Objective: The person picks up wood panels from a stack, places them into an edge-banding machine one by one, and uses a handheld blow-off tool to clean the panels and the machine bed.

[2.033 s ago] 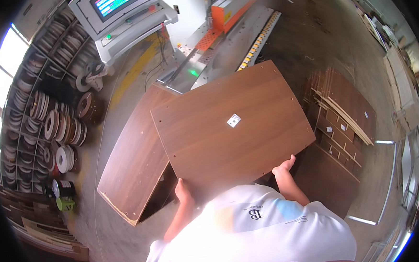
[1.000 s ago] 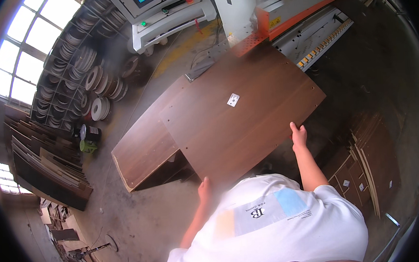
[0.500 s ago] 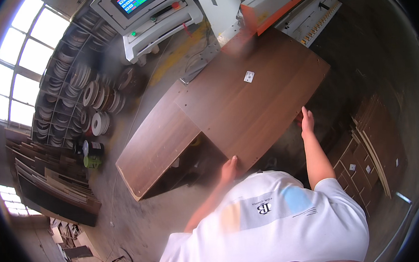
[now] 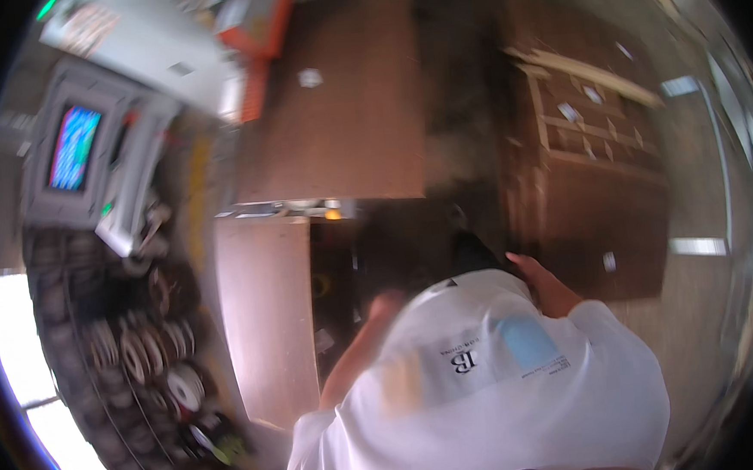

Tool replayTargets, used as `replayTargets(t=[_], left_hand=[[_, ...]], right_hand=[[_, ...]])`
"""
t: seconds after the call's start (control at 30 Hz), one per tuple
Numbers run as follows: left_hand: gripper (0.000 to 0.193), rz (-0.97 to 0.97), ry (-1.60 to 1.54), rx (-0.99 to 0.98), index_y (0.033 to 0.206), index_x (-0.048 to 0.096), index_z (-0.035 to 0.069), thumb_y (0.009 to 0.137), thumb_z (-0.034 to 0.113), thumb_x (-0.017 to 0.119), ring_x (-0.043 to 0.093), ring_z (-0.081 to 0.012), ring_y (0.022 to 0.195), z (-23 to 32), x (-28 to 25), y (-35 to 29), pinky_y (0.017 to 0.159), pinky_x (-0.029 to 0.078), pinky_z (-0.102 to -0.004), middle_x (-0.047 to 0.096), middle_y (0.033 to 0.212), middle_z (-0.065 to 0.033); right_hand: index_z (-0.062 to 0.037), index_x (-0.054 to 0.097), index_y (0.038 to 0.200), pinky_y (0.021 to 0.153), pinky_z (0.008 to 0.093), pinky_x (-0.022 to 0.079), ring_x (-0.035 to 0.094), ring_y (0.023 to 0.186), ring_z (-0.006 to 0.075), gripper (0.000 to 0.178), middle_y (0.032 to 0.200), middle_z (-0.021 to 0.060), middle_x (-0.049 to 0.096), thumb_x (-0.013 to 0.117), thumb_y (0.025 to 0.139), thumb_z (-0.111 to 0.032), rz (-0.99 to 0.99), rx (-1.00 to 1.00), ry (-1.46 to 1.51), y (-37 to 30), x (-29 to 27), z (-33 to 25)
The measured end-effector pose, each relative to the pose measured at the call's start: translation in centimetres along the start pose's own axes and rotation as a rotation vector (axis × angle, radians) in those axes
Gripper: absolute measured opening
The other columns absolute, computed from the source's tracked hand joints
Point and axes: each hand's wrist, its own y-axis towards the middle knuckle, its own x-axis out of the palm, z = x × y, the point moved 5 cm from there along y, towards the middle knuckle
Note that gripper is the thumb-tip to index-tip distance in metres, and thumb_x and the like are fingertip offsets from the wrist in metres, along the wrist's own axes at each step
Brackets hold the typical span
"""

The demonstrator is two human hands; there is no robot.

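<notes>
The large brown wood panel [image 4: 343, 108] lies with one end at the machine's orange guard [image 4: 254, 87]. My left hand [image 4: 386, 304] is low beside my body, smeared by motion, between the panel's near edge and a brown wooden box-like stand [image 4: 267, 302]; it touches neither that I can see. My right hand [image 4: 525, 267] hangs close to my right side, apart from the panel, its fingers blurred and partly hidden. I cannot make out anything held in either hand.
A control console with a lit screen [image 4: 75, 148] stands at far left. Rolls of edge banding [image 4: 186, 386] sit on and by a rack. Stacked brown panels [image 4: 599, 213] with pale labels occupy the right side. Small items, one yellow, show at the stand's far end.
Both hands have come off the panel and drawn back toward my body. The view has swung right, bringing the stacked panels further in. A gap now shows between panel and stand.
</notes>
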Motion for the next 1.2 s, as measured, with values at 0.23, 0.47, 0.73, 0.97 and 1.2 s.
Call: replayTargets(t=[0.23,0.47,0.73,0.97,1.2], left_hand=[[0.028,-0.196,-0.240,-0.162,0.099,0.066,0.004,0.095,0.030,0.058,0.066,-0.0213,0.077,-13.1,4.5,1.8,0.069,0.052,-0.0375,0.070,0.086,-0.0107],[0.032,-0.198,-0.325,-0.253,0.102,0.066,0.003,0.097,0.033,0.058,0.065,-0.0169,0.061,-2.2,-1.1,8.0,0.058,0.053,-0.0345,0.070,0.074,-0.0082],[0.024,-0.375,-0.466,-0.120,0.098,0.069,0.003,0.092,0.024,0.058,0.067,-0.0162,0.064,15.3,7.6,18.5,0.060,0.053,-0.0310,0.070,0.076,-0.0083],[0.023,-0.495,-0.639,-0.116,0.108,0.065,0.006,0.097,0.026,0.058,0.066,-0.0140,0.070,30.1,22.4,21.2,0.060,0.054,-0.0291,0.070,0.087,-0.0071],[0.076,-0.267,-0.343,-0.235,0.139,0.048,-0.001,0.085,0.045,0.075,0.062,-0.0209,0.074,36.0,29.3,23.4,0.063,0.057,-0.0357,0.064,0.114,-0.0174]], right_hand=[[-0.0037,0.064,0.126,0.094,0.0387,0.051,0.064,0.108,0.0243,0.050,0.122,0.0136,0.067,0.061,0.097,-0.044,0.241,-0.001,-0.459,-8.0,-2.0,15.4],[-0.0037,0.064,0.126,0.092,0.0384,0.052,0.064,0.105,0.0256,0.047,0.120,0.0143,0.068,0.059,0.098,-0.042,0.339,-0.044,-0.404,-11.2,-2.2,23.5],[-0.0038,0.063,0.125,0.090,0.0381,0.053,0.065,0.103,0.0270,0.044,0.117,0.0150,0.068,0.057,0.099,-0.039,0.370,-0.148,-0.298,-11.5,-5.4,33.2],[-0.0011,0.064,0.121,0.080,0.0350,0.055,0.066,0.093,0.0207,0.041,0.104,0.0100,0.070,0.064,0.097,-0.034,0.542,-0.241,-0.101,-16.8,-5.7,40.5],[-0.0012,0.064,0.123,0.084,0.0330,0.053,0.064,0.097,0.0172,0.042,0.109,0.0077,0.069,0.065,0.097,-0.034,0.645,-0.041,0.278,-22.9,-3.7,38.5]])
